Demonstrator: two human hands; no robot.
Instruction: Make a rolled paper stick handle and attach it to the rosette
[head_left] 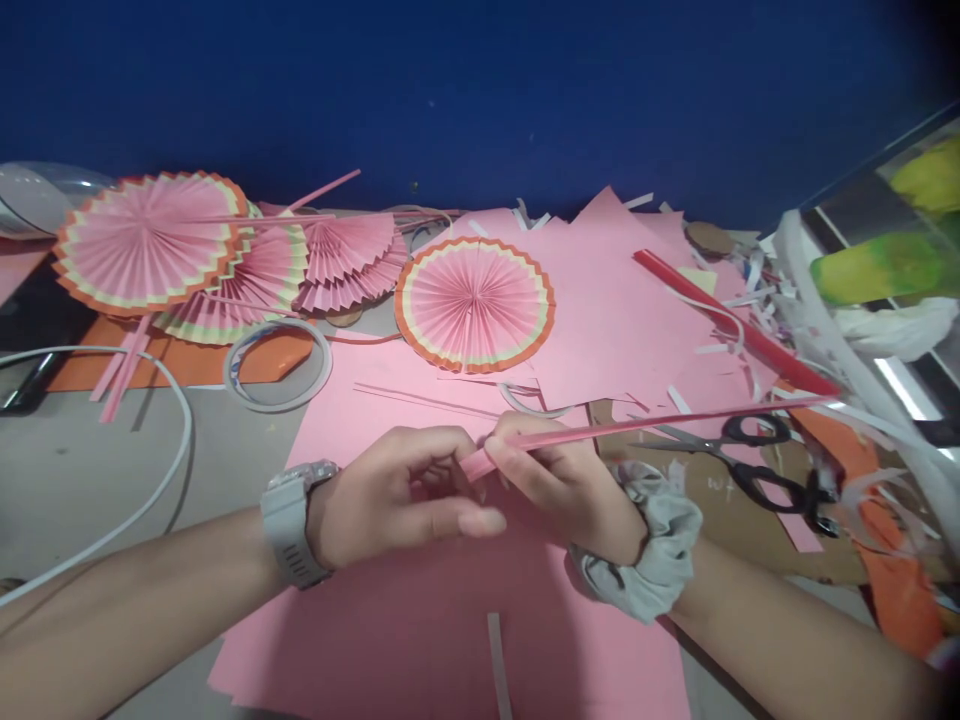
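A long, narrow pink paper strip (622,430), seemingly folded, is pinched near its left end between the thumb and fingers of my right hand (574,485). It slants up to the right. My left hand (405,490) is at the strip's left end, its curled fingertips beside or touching it. The left thumb stands apart from those fingers, with nothing gripped between them. Under both hands lie large pink paper sheets (420,640). A short pale strip (498,660) rests on them near the front. Beyond my hands is a pleated paper rosette (475,305), pink with yellow and orange edging.
More pleated fans (154,240) are piled at the back left, near a tape roll (321,365) and a white cable (184,440). To the right are black-handled scissors (750,455), a red bar (720,320), paper scraps and a clear plastic bag (832,320). A blue wall (480,100) stands behind.
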